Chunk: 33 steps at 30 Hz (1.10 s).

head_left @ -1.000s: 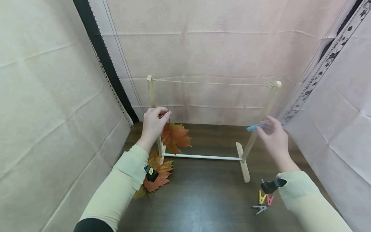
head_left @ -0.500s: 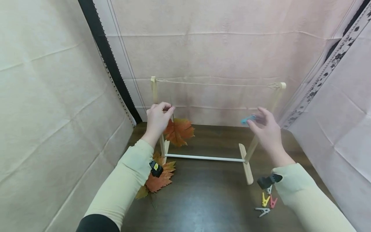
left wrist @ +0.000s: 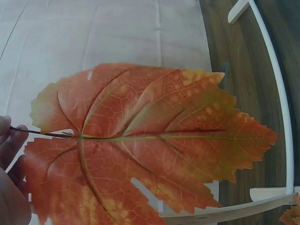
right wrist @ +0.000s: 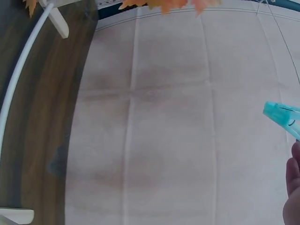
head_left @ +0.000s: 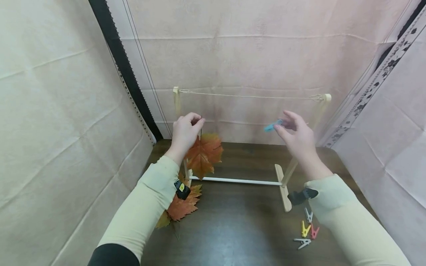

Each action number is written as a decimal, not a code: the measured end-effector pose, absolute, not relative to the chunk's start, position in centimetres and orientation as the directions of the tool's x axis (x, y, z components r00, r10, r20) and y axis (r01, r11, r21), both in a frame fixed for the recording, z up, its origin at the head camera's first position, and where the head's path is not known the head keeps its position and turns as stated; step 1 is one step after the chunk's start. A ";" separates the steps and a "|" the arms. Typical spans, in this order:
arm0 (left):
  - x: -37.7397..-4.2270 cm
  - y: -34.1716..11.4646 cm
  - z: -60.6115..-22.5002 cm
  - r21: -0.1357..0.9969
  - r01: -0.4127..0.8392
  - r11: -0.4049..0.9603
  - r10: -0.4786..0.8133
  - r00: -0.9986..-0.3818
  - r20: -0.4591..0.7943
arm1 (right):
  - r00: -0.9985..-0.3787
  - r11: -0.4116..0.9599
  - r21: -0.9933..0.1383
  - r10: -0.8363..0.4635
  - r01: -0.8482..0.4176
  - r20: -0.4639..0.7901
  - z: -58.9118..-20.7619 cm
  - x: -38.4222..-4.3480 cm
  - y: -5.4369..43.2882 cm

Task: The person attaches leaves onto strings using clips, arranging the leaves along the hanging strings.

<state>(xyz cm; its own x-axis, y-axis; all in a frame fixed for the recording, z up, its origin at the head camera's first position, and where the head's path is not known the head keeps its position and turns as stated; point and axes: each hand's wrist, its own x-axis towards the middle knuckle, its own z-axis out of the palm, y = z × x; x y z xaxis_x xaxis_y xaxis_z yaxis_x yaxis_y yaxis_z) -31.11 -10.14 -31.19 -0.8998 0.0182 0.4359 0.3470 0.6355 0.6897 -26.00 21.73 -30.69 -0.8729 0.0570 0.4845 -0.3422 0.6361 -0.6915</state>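
Observation:
An orange maple leaf (head_left: 203,155) hangs by its thin dark stem, which my left hand (head_left: 185,133) pinches between thumb and fingertips. In the left wrist view the leaf (left wrist: 136,136) fills most of the picture, its stem running to the fingers at the left edge. My right hand (head_left: 298,137) pinches a light-blue clothespin (head_left: 273,126) with its nose toward the left. The right wrist view catches that clothespin (right wrist: 281,115) at the right edge. Both hands are below the string (head_left: 246,96) tied across the wooden frame, apart from it.
More maple leaves (head_left: 183,207) lie on the dark wooden table (head_left: 239,225) at left, partly behind the left forearm. Several clothespins, among them a yellow one (head_left: 305,229) and a red one (head_left: 314,232), lie at right. A white rod (head_left: 236,181) joins the frame's feet.
My right hand has moved left and up with the blue clothespin. The left hand has risen slightly and shifted right with the leaf, which has turned to face the view more fully.

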 end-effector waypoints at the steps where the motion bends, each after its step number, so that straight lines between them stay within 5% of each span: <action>1: -31.1 -10.1 -31.2 0.690 0.343 0.637 0.017 -0.901 0.433 | -0.874 0.642 -0.686 0.051 -0.342 0.483 -30.5 -26.1 21.6; 33: -32.0 -8.5 -30.0 0.721 0.347 0.600 0.004 -0.902 0.431 | -0.887 0.667 -0.643 -0.061 -0.377 0.458 -23.3 -30.1 15.3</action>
